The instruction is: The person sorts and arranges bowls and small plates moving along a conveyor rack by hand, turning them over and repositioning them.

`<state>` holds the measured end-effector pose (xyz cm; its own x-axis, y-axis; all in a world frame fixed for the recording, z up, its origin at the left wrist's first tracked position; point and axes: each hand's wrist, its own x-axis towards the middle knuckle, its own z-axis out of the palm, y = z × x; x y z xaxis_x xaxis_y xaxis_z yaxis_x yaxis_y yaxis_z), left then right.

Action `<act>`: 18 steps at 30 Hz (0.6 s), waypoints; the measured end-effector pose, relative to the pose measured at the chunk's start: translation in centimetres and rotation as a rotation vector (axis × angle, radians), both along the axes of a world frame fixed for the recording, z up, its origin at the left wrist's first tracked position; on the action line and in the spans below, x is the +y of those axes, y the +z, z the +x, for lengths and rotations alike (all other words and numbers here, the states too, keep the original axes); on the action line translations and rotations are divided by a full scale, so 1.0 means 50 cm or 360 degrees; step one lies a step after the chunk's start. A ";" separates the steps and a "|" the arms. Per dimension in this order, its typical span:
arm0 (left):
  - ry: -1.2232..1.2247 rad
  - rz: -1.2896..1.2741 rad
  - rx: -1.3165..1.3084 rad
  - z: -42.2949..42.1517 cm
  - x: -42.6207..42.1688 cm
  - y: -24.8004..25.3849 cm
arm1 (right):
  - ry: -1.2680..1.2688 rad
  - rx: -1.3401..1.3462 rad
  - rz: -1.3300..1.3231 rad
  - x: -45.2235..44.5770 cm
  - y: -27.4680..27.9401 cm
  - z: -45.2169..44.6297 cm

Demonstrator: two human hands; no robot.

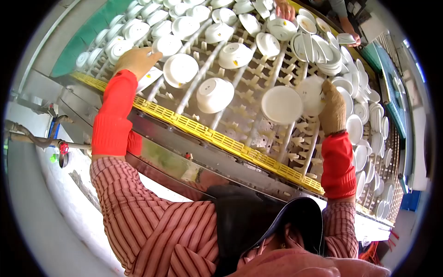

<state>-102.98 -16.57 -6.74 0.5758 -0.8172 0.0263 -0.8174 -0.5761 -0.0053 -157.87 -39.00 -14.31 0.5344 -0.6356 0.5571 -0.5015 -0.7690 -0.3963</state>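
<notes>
My left hand (135, 63), in a tan glove with a red cuff, is closed on the edge of a tilted white bowl (150, 79) with a small yellow mark. The fingertips are partly hidden behind the hand. Across the rack, my right hand (333, 111), gloved the same way, grips the right edge of a white dish (311, 95). A round white plate (281, 105) lies against that dish on its left. Between my hands, upturned white bowls (215, 94) rest on the pegged conveyor (240, 117).
A yellow slotted strip (203, 132) runs along the conveyor's near edge. Many upturned bowls (185, 27) fill the far left, and leaning plates (354, 129) crowd the right side. Another person's hand (284, 10) touches a bowl at the far edge; a further hand (353, 38) holds a dish.
</notes>
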 end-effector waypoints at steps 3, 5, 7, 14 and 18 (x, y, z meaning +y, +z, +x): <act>-0.0227 -0.0010 0.0060 -0.055 0.016 0.022 | -0.0137 0.0030 -0.0361 0.025 0.083 0.035; -0.0182 0.0241 0.0585 -0.173 0.033 0.104 | 0.0066 -0.0395 0.0382 0.032 0.127 0.081; -0.0184 0.0335 0.0272 -0.198 0.044 0.093 | 0.0574 -0.1864 0.2062 0.027 0.141 0.145; 0.0222 0.0062 -0.0426 -0.108 0.068 0.032 | 0.0200 0.0338 0.0860 0.128 0.086 0.101; 0.0422 -0.0178 -0.0423 -0.124 0.064 0.062 | 0.0595 0.0492 0.0196 0.190 0.107 0.061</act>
